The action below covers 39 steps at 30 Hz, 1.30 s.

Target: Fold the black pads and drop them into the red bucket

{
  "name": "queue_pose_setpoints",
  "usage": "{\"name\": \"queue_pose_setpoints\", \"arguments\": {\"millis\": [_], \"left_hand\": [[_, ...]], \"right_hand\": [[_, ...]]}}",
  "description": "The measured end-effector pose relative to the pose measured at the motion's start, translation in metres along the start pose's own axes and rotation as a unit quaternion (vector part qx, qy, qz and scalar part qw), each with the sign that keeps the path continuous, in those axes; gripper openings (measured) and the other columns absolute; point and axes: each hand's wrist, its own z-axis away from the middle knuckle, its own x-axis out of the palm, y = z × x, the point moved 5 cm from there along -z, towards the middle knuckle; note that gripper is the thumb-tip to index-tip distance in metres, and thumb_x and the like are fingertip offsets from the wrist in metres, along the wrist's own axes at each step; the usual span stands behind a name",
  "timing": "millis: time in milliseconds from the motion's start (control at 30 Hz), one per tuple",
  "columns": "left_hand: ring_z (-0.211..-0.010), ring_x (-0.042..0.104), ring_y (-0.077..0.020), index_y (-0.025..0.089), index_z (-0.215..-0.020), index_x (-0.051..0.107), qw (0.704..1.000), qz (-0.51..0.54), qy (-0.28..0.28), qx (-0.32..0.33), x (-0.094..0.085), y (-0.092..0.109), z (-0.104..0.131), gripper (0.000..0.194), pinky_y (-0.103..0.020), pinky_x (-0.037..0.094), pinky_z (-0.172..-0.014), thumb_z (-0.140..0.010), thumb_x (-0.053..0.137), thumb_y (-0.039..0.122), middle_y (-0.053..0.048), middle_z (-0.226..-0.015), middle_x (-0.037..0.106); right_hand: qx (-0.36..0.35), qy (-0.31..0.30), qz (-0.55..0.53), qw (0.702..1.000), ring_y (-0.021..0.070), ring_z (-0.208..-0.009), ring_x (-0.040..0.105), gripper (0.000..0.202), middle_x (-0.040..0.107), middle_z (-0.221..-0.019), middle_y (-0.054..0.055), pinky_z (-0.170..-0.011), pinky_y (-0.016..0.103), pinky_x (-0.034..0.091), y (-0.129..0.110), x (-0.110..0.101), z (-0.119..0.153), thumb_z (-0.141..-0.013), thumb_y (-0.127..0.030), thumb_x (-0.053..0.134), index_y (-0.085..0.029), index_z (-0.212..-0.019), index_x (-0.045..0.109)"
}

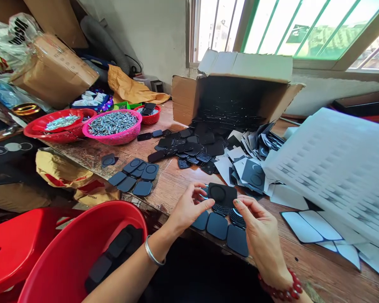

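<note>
A thin black rectangular piece with a round ring mark (229,194) is held up between my two hands above the table edge. My left hand (189,208) has its thumb and fingers at the piece's left edge. At the lower right corner, my right hand (262,233) pinches it between thumb and fingers. Below lies a row of dark square panels (217,226), several of them joined to parts with coiled rings that are partly covered by the held piece. Another group of dark panels (125,184), some with ring marks, lies to the left.
An open cardboard box (185,99) stands at the back, with black pieces (192,147) spilling before it. Loose sheets (224,168) and a white stack (331,168) are at right. A pink basket (113,136) of small metal parts and a red tub (126,210) are at left.
</note>
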Motion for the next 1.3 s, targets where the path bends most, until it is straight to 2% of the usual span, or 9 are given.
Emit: {"name": "queue_pose_setpoints", "arguments": {"millis": [100, 333, 567, 700, 867, 1000, 1100, 1200, 1300], "left_hand": [[-0.105, 0.053, -0.0238, 0.022, -0.122, 0.049, 0.967, -0.226, 0.102, 0.066, -0.012, -0.001, 0.001, 0.064, -0.041, 0.042, -0.095, -0.067, 0.08, 0.022, -0.007, -0.11, 0.056], [-0.118, 0.052, -0.029, 0.022, -0.132, 0.042, 0.918, -0.391, 0.032, 0.058, -0.002, -0.019, 0.006, 0.077, -0.045, 0.041, -0.102, -0.067, 0.081, 0.017, -0.012, -0.126, 0.052], [-0.101, 0.064, -0.0273, 0.021, -0.137, 0.041, 0.949, -0.315, 0.021, -0.004, -0.023, -0.022, -0.01, 0.081, -0.04, 0.048, -0.09, -0.064, 0.075, 0.012, -0.008, -0.109, 0.068], [-0.093, 0.066, -0.0239, 0.014, -0.11, 0.066, 0.976, -0.215, -0.002, -0.019, -0.036, -0.017, -0.017, 0.038, -0.035, 0.048, -0.088, -0.072, 0.064, 0.016, -0.007, -0.097, 0.073], [-0.079, 0.066, -0.0196, 0.013, -0.101, 0.071, 0.998, -0.05, -0.031, -0.028, -0.018, -0.008, -0.004, 0.031, -0.03, 0.051, -0.075, -0.077, 0.063, 0.03, -0.005, -0.085, 0.072], [-0.077, 0.064, -0.0191, 0.015, -0.092, 0.071, 0.997, -0.023, -0.077, 0.001, 0.018, 0.007, 0.01, 0.028, -0.031, 0.052, -0.075, -0.075, 0.068, 0.037, -0.005, -0.085, 0.071], [-0.085, 0.063, -0.0215, 0.019, -0.081, 0.068, 0.996, -0.062, -0.062, 0.034, 0.031, 0.019, 0.015, 0.014, -0.035, 0.052, -0.086, -0.077, 0.065, 0.032, -0.003, -0.087, 0.07], [-0.087, 0.062, -0.0228, 0.021, -0.074, 0.064, 0.992, -0.101, -0.066, 0.038, 0.036, 0.023, 0.015, 0.005, -0.036, 0.05, -0.091, -0.076, 0.061, 0.024, -0.002, -0.085, 0.07], [-0.082, 0.062, -0.0228, 0.022, -0.075, 0.063, 0.989, -0.13, -0.059, 0.041, 0.035, 0.022, 0.016, 0.005, -0.038, 0.051, -0.086, -0.078, 0.059, 0.024, -0.002, -0.084, 0.069]], "right_hand": [[0.034, 0.022, -0.013, 0.999, 0.0135, -0.071, 0.057, 0.025, 0.066, -0.077, 0.001, -0.062, 0.024, 0.047, 0.002, -0.004, -0.008, -0.065, -0.042, 0.084, -0.021, -0.076, 0.075], [0.111, 0.059, -0.089, 0.988, 0.0104, -0.065, 0.057, 0.03, 0.068, -0.073, 0.001, -0.059, 0.02, 0.047, 0.021, -0.013, -0.023, -0.053, -0.037, 0.091, -0.019, -0.07, 0.074], [0.143, 0.072, -0.096, 0.982, 0.0105, -0.068, 0.059, 0.033, 0.068, -0.073, 0.001, -0.058, 0.018, 0.049, 0.027, -0.014, -0.024, -0.047, -0.034, 0.093, -0.018, -0.068, 0.074], [0.162, 0.059, -0.117, 0.978, 0.011, -0.07, 0.059, 0.035, 0.068, -0.075, 0.001, -0.061, 0.019, 0.051, 0.022, -0.012, -0.02, -0.044, -0.035, 0.095, -0.018, -0.068, 0.075], [0.158, -0.03, -0.125, 0.979, 0.016, -0.079, 0.06, 0.028, 0.069, -0.084, 0.004, -0.067, 0.027, 0.051, 0.009, 0.007, -0.003, -0.056, -0.039, 0.09, -0.021, -0.072, 0.077], [0.046, -0.113, -0.053, 0.991, 0.0182, -0.088, 0.058, 0.015, 0.065, -0.092, 0.004, -0.076, 0.031, 0.048, -0.002, 0.024, 0.013, -0.074, -0.039, 0.079, -0.024, -0.077, 0.077], [-0.138, -0.114, 0.125, 0.976, 0.021, -0.088, 0.057, 0.012, 0.065, -0.093, 0.005, -0.077, 0.036, 0.046, -0.016, 0.023, 0.02, -0.083, -0.036, 0.071, -0.027, -0.079, 0.077], [-0.344, -0.058, 0.357, 0.867, 0.028, -0.099, 0.053, 0.013, 0.066, -0.096, 0.008, -0.088, 0.045, 0.041, -0.036, 0.015, 0.027, -0.088, -0.028, 0.065, -0.026, -0.086, 0.078], [-0.426, -0.026, 0.465, 0.776, 0.0312, -0.106, 0.051, 0.014, 0.065, -0.1, 0.011, -0.091, 0.048, 0.04, -0.052, 0.005, 0.027, -0.09, -0.022, 0.063, -0.022, -0.097, 0.075]]}}
